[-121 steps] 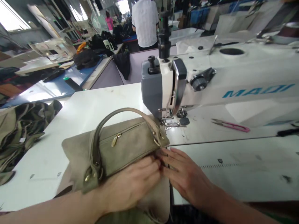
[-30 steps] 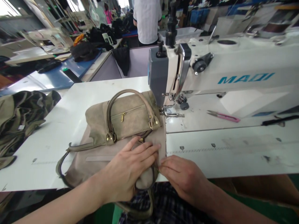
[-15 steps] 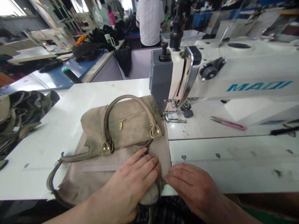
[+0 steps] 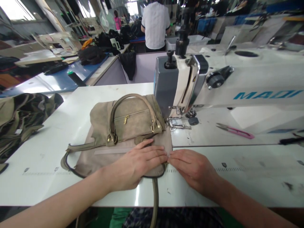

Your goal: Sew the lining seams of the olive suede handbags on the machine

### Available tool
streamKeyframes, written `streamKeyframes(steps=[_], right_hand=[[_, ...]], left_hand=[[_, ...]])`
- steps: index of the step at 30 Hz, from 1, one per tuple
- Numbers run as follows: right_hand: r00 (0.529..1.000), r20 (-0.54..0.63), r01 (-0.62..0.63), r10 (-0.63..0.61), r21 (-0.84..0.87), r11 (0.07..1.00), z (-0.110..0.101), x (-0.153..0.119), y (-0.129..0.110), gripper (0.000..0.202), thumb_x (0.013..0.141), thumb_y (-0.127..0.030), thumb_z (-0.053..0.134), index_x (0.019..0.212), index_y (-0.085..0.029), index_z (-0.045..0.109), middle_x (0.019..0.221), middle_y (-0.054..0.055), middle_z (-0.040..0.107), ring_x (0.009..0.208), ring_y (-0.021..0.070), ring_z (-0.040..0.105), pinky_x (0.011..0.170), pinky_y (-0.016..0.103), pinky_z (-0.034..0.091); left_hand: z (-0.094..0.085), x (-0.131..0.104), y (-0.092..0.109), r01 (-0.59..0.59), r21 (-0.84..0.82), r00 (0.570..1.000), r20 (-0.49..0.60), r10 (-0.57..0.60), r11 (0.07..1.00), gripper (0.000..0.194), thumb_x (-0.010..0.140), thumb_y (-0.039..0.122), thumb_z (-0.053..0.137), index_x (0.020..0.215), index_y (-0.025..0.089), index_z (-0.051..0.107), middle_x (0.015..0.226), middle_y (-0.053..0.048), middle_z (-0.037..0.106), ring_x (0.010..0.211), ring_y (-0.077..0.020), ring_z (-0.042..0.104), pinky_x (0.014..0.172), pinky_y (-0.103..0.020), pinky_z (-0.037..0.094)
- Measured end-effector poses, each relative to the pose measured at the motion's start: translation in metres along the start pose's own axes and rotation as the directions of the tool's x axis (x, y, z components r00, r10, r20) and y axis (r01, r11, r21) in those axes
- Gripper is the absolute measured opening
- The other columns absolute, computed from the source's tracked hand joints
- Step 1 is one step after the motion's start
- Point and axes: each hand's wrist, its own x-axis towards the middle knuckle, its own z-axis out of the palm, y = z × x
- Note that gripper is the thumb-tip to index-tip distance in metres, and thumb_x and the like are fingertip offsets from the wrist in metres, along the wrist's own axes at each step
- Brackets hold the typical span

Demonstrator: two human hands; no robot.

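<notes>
Table (image 4: pixel 40 193): white and glossy, a streak of light near the front edge, dark smudges toward the right, a printed scale (image 4: pixel 230 169) along it.
Bag (image 4: pixel 133 129): olive-tan, lying on the table in front of me, left of the needle area, its right edge just beside the foot (image 4: pixel 180 126); one handle (image 4: pixel 129 96) stands arched, a strap (image 4: pixel 155 198) hangs over the front edge.
Left hand (image 4: pixel 142 161): laid on the bag's near part, palm down, fingers spread, grasping nothing that I can see.
Right hand (image 4: pixel 194 167): fingertips drawn together, pinching the bag's right edge, just beside my left fingertips.
Machine (image 4: pixel 251 77): white with a grey end cover, blue letters reading MAQI, standing over the right side.
Snips (image 4: pixel 232 129): pink-handled, lying on the bed, right of the foot.
Pile (image 4: pixel 26 117): green and dark pieces, heaped at far left.
Blue table (image 4: pixel 59 81): shiny, beyond the pile, a dark cone (image 4: pixel 77 79) with a green top at its near edge.
Partition (image 4: pixel 147 65): pale lilac, black cloth (image 4: pixel 128 65) draped over it.
Room: windows (image 4: pixel 19 9) bright at upper left; a person in white (image 4: pixel 155 28), back to me; another in pink (image 4: pixel 117 22), farther off.
</notes>
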Motion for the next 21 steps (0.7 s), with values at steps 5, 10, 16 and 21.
streamKeyframes(steps=[5,10,16,21], right_hand=[[0.999,0.036,0.002,0.001,-0.087,0.996,0.000,-0.004,0.003,0.037,0.090,-0.003,0.040,0.117,-0.007,0.065,0.116,0.017,0.068,0.110,0.0251,0.063,0.095,0.043,0.055],[0.998,0.034,-0.045,0.047,-0.069,0.997,0.002,0.002,0.006,0.032,0.095,-0.008,0.042,0.119,-0.003,0.062,0.118,0.021,0.065,0.116,0.0278,0.058,0.099,0.045,0.053],[0.997,0.056,-0.041,0.045,-0.063,0.997,0.002,0.014,0.024,0.036,0.092,-0.005,0.039,0.120,-0.009,0.062,0.115,0.016,0.064,0.111,0.0265,0.058,0.104,0.053,0.046],[0.992,0.080,-0.082,0.095,-0.147,0.986,0.006,0.018,0.031,0.041,0.090,-0.008,0.039,0.128,-0.004,0.056,0.124,0.019,0.059,0.118,0.0296,0.053,0.109,0.058,0.038]], left_hand=[[-0.005,0.004,-0.008,0.057,0.059,0.998,-0.030,-0.056,0.997,0.072,0.078,0.006,0.045,0.147,0.017,0.031,0.149,-0.006,0.042,0.144,-0.0191,0.027,0.121,-0.043,0.000],[-0.002,0.014,-0.026,-0.023,0.095,0.999,-0.046,0.027,0.995,0.049,0.095,0.009,0.030,0.142,0.017,0.041,0.147,-0.004,0.046,0.141,-0.0156,0.032,0.120,-0.037,0.009],[-0.007,0.026,-0.043,-0.019,0.146,0.997,-0.073,0.030,0.989,0.044,0.097,0.012,0.030,0.138,0.015,0.047,0.141,-0.008,0.052,0.133,-0.0206,0.042,0.113,-0.041,0.026],[-0.007,0.037,-0.058,-0.002,0.205,0.995,-0.099,0.022,0.979,0.043,0.099,0.016,0.029,0.138,0.016,0.047,0.141,-0.006,0.052,0.133,-0.0209,0.043,0.111,-0.040,0.028]])
